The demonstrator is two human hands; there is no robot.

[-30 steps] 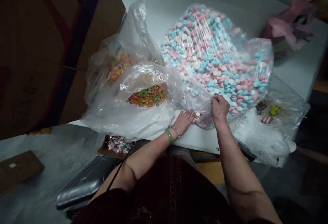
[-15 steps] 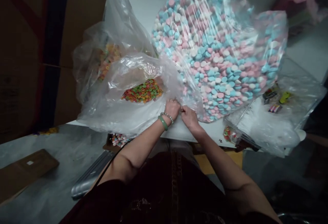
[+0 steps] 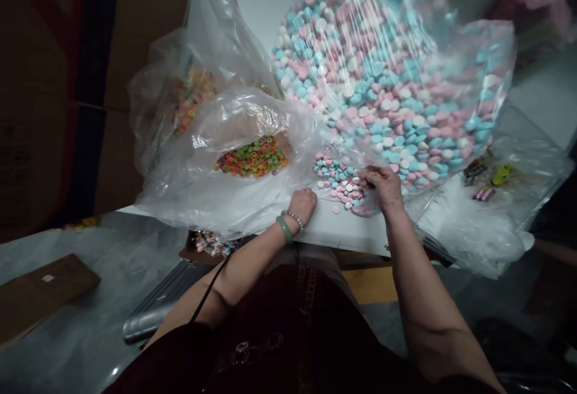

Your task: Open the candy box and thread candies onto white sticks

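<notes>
A big clear plastic bag (image 3: 360, 90) is full of pink, blue and white button-shaped candies. Its near side gapes, and loose candies (image 3: 345, 184) show between my hands, a few on the table. My right hand (image 3: 384, 188) pinches the bag's film at the right of this opening. My left hand (image 3: 303, 205), with a green bangle and a beaded bracelet on its wrist, is closed at the left on the edge of the plastic; its fingertips are hidden. Left of it, an open clear bag (image 3: 198, 196) holds small colourful ring-shaped candies (image 3: 256, 157).
Another bag with orange ring pieces (image 3: 193, 96) stands behind on the left, beside large cardboard boxes (image 3: 144, 33). A clear bin draped in plastic (image 3: 478, 232) is at the right, with small wrapped items (image 3: 484, 194). Below the white table's edge (image 3: 333, 235) sits a box of mixed pieces (image 3: 211, 244).
My hands, close together on the film before, have moved apart. The right hand went right, pulling the film, and the bag has opened so that candies show between the hands.
</notes>
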